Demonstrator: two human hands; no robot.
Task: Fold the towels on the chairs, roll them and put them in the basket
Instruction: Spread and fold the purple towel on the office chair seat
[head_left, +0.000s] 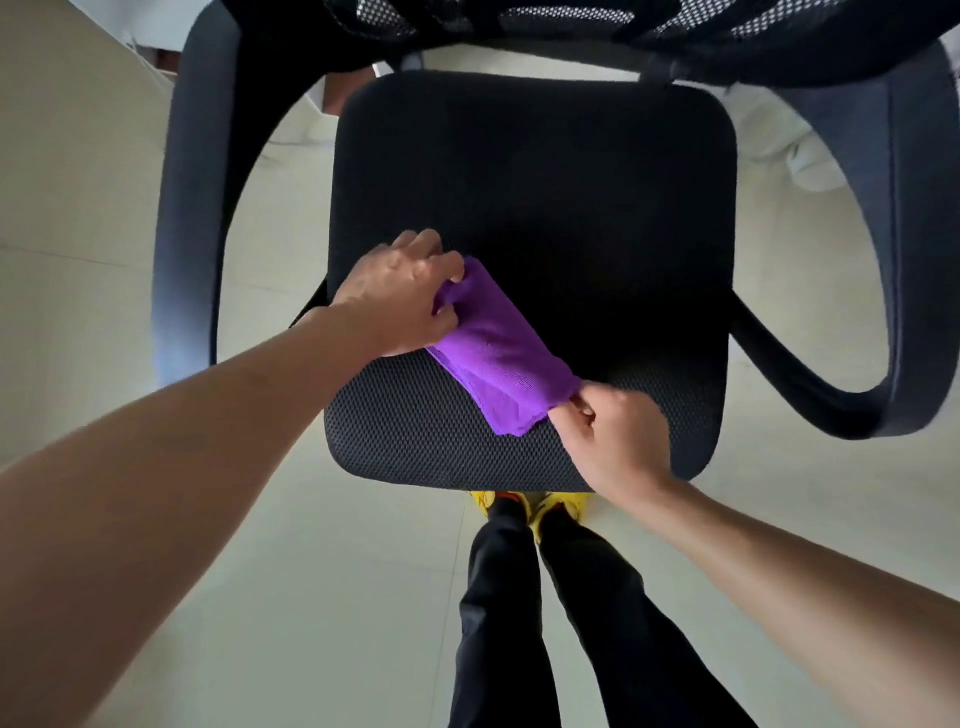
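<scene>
A purple towel, folded into a narrow strip, lies diagonally on the black mesh seat of an office chair. My left hand grips the strip's far upper-left end, fingers curled round the cloth. My right hand pinches the near lower-right end between thumb and fingers. The towel lies flat between the two hands. No basket is in view.
The chair's dark armrests curve down on both sides of the seat, and its mesh backrest crosses the top. Pale tiled floor surrounds the chair. My legs in black trousers and yellow shoes stand at the seat's front edge.
</scene>
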